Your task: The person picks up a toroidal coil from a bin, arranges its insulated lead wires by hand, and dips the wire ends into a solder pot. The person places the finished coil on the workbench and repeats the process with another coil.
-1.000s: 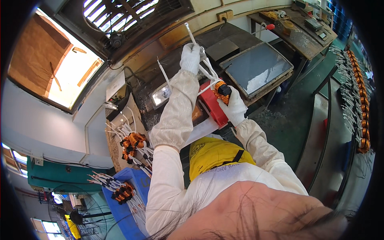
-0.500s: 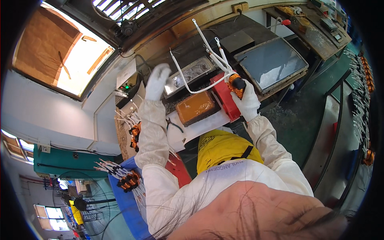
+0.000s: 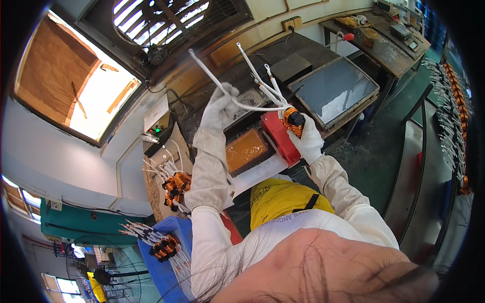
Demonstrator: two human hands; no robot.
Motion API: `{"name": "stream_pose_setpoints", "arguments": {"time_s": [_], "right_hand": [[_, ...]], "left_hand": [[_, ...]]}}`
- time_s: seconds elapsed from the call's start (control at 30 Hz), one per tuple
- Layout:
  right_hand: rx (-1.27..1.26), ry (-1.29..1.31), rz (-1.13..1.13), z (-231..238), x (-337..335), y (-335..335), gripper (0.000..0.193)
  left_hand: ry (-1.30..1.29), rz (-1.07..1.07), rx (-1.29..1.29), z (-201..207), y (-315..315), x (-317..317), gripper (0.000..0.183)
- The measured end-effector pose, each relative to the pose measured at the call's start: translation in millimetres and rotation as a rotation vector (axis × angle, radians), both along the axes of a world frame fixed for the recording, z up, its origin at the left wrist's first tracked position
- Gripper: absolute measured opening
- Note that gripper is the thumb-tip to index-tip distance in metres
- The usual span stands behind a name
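My gloved right hand is closed round a wire-wound coil, orange copper turns with a black part, above the right end of a red block. Several white sleeved leads stand up from the coil, some with metal ring ends. My gloved left hand is closed on one long white lead, whose free end sticks up past the fingers. Under the left hand lies a metal-rimmed tray with a silvery surface, partly hidden by that hand. An amber block in a dark tray sits nearer me.
A wide, grey shiny-topped tray stands to the right on the bench. More coils lie at the bench's left, others in a blue bin. A box with green lights is behind them. Many coils line a rack at far right.
My left hand has moved right and taken hold of the lead, whose end now points up and left. My right hand still holds the coil, slightly shifted. The pliers are now hidden.
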State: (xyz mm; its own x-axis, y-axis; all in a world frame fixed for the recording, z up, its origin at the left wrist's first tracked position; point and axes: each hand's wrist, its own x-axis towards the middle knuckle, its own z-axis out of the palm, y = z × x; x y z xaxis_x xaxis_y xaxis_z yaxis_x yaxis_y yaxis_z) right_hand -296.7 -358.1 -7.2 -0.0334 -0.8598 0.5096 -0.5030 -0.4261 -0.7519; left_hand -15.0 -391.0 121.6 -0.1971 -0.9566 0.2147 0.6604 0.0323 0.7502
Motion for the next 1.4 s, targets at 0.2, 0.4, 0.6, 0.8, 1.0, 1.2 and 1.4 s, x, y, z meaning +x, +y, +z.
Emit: {"name": "stream_pose_setpoints", "arguments": {"time_s": [0.2,0.4,0.6,0.8,1.0,1.2,1.4], "right_hand": [[-0.057,-0.024,0.029,-4,1,-2,0.068],[0.003,-0.037,0.077,6,0,4,0.068],[0.021,-0.031,0.078,9,3,1,0.067],[0.041,-0.038,0.044,6,1,-1,0.066],[0.065,-0.02,0.058,6,2,1,0.064],[0.064,-0.019,-0.002,0,4,-2,0.063],[-0.013,0.02,-0.033,-11,7,-9,0.068]], "left_hand": [[-0.099,0.257,-0.031,23,-61,-24,0.026],[-0.649,0.699,0.005,-14,-79,-16,0.023],[-0.907,0.753,-0.003,-23,-79,-14,0.022],[-0.651,0.7,0.004,-16,-23,-20,0.05],[-0.706,0.4,0.169,-97,90,-25,0.041],[-0.494,0.178,0.414,-183,193,-56,0.043],[0.064,0.11,0.578,-251,236,-79,0.039]]}}
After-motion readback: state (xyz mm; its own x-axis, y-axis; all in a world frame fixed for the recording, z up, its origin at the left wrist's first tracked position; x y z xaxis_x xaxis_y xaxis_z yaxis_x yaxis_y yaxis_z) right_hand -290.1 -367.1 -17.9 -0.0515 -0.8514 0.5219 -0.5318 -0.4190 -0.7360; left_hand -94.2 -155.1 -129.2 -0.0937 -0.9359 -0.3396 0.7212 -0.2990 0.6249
